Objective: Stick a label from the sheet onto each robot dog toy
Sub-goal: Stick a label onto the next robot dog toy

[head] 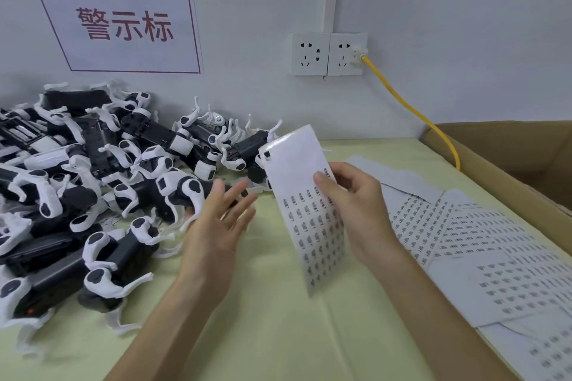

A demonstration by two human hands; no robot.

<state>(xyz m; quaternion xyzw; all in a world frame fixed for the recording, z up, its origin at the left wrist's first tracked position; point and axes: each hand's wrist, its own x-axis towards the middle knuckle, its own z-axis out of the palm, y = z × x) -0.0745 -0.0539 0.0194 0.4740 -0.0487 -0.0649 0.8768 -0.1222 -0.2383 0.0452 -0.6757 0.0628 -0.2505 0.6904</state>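
My right hand point(356, 207) holds a white label sheet point(297, 170) upright above the table, thumb on its front, fingers curled behind it. Rows of small dark labels cover its lower part; its top part is bare. My left hand point(216, 226) hovers to the left of the sheet, fingers straight and spread, holding nothing. Its fingertips are next to a black-and-white robot dog toy point(182, 192). A large pile of robot dog toys point(93, 164) fills the left of the table.
More label sheets point(483, 244) lie spread on the pale green table point(278, 334) at the right. A cardboard box point(526, 158) stands at the far right. A yellow cable point(411, 108) runs from the wall socket point(328, 54) down behind the box.
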